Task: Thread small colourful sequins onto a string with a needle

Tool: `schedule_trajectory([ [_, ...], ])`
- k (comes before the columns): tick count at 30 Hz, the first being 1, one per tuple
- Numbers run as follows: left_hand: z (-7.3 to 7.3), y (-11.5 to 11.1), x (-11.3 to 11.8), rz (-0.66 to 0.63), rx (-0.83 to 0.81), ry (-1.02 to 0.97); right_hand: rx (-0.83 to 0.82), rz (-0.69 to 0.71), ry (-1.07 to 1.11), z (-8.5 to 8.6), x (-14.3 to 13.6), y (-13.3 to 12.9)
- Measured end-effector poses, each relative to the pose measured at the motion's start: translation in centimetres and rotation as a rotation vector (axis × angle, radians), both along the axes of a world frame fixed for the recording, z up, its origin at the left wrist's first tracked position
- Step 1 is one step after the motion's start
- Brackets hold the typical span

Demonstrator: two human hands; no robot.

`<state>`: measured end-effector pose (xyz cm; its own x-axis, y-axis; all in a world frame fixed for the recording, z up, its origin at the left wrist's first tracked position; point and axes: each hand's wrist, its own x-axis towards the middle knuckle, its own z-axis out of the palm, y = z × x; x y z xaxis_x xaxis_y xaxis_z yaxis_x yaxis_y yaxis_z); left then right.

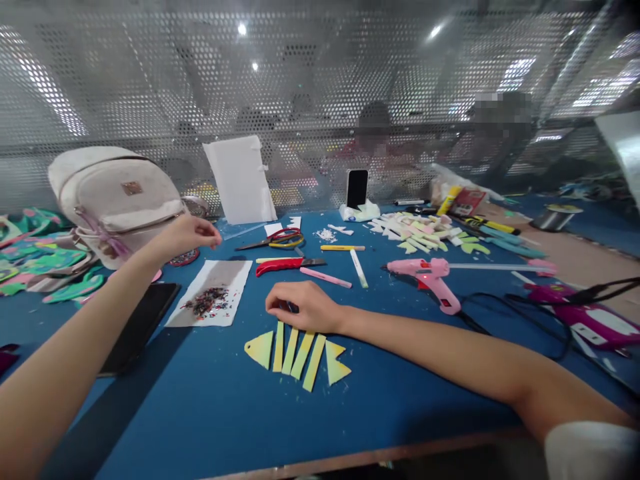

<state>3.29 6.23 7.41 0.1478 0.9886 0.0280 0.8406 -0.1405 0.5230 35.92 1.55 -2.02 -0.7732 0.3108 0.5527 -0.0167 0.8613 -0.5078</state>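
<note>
My left hand (193, 237) is raised above the table between the pale backpack and the white sheet, its fingers curled and pinched together. Whatever they hold, if anything, is too small to make out. My right hand (304, 305) rests closed on the blue table, with a small dark thing (293, 307) partly showing in its fingers. Just below it, yellow-green cut pieces lie in a fish shape: a head piece (261, 349) with a hole, several strips (302, 355) and a notched tail piece (337, 362). My right hand covers the upper ends of some strips.
A white sheet (243, 277) bears dark and red bits (210, 301). Behind my right hand lie a red-handled cutter (283, 265), scissors (283, 239) and pens (326, 277). A pink glue gun (433, 277) with cord lies right. The backpack (117, 193) stands left.
</note>
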Motion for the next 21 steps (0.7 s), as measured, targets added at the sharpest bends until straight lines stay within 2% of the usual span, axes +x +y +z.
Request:
schedule_trajectory([
  [4,0.2,1.9,2.1,-0.024,0.062,-0.116,-0.091,-0.047,0.022,0.2,0.0,0.0],
  [7,-1.2,1.4,4.5,-0.064,0.109,-0.230,-0.178,-0.098,0.044,0.4,0.0,0.2],
  [9,-2.6,-0.4,6.3,-0.091,0.132,-0.305,-0.234,-0.133,0.063,0.5,0.0,0.4],
  [12,-5.1,-4.3,8.6,-0.119,0.163,-0.381,-0.310,-0.187,0.098,0.8,-0.1,0.6],
  [15,-7.1,-7.9,9.8,-0.120,0.175,-0.403,-0.444,-0.207,0.146,1.0,-0.1,0.7],
  [18,-8.2,-9.9,9.8,-0.115,0.175,-0.416,-0.524,-0.188,0.166,1.1,-0.1,0.8],
  [21,-8.6,-10.4,9.4,-0.119,0.166,-0.439,-0.552,-0.184,0.156,1.1,-0.1,0.8],
])
